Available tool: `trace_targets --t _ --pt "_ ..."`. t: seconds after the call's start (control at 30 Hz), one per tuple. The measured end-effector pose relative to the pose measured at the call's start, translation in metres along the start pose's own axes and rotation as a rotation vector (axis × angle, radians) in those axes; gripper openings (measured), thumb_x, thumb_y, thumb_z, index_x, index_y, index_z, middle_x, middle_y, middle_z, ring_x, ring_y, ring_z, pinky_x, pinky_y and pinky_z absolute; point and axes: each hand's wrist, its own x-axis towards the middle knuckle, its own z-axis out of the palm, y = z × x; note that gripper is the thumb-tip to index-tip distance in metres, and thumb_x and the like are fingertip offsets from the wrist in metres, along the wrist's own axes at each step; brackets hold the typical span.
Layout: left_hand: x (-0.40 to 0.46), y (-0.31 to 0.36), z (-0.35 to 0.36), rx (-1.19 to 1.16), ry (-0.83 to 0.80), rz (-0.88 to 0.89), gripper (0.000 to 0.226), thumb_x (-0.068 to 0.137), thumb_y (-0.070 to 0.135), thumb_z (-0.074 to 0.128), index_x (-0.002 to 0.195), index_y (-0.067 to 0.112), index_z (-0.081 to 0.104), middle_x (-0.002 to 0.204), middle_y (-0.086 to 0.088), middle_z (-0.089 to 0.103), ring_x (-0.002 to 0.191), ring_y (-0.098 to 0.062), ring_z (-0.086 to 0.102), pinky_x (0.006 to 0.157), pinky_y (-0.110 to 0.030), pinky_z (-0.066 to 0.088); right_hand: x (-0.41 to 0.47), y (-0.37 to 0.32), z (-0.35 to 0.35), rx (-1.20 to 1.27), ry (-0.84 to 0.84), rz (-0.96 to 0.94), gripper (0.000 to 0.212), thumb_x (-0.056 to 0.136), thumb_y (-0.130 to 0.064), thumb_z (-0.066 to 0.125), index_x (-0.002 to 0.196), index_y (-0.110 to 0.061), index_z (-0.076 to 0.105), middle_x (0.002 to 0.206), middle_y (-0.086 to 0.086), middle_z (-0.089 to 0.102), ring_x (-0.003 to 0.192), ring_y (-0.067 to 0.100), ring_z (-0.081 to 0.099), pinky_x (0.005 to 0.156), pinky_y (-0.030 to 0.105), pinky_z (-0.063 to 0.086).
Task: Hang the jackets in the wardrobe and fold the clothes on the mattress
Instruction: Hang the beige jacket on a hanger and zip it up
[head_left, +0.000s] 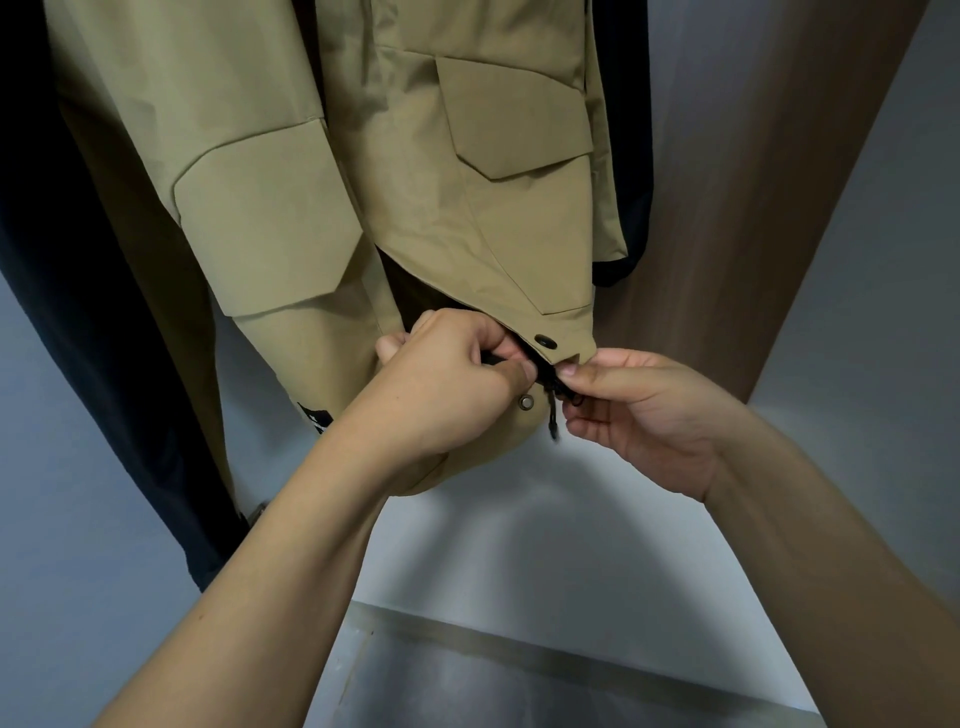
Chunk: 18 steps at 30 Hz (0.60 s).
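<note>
Jacket: a tan jacket (291, 171) is seen hanging inside the wardrobe, between dark garments (62, 291).
Left hand (447, 384): the hem's left edge by the zipper is pinched.
Right hand (639, 410): the right hem edge and black drawcord (551, 415) are pinched.
Handling: the cloth is judged light, soft and limp; it is best held at the hem edges beside the zipper base.
</note>
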Motion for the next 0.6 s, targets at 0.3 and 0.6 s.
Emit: trace_targets --t 0.3,0.6 --pt "-0.001 0.003 0.005 -0.06 0.013 -0.028 0.015 0.085 0.042 0.068 0.071 0.039 0.069 0.084 0.012 0.071 0.109 -0.023 0.057 0.1 -0.02 0.032 0.002 -0.001 0.002 0.117 0.041 0.006 0.032 0.065 -0.014 0.069 0.094 -0.003 0.062 0.066 0.0 0.056 0.051 0.007 0.044 0.058 0.023 0.041" --pt "-0.002 0.0 -0.007 -0.083 -0.092 0.005 0.028 0.096 0.019 0.06 0.072 0.031 0.068 0.077 0.005 0.071 0.074 -0.012 0.062 0.079 -0.042 0.055 0.0 -0.001 0.002 -0.016 0.028 0.001 0.036 0.057 -0.023 0.076 0.087 -0.004 0.066 0.062 -0.001 0.059 0.054 0.008 0.048 0.06 0.022 0.047"
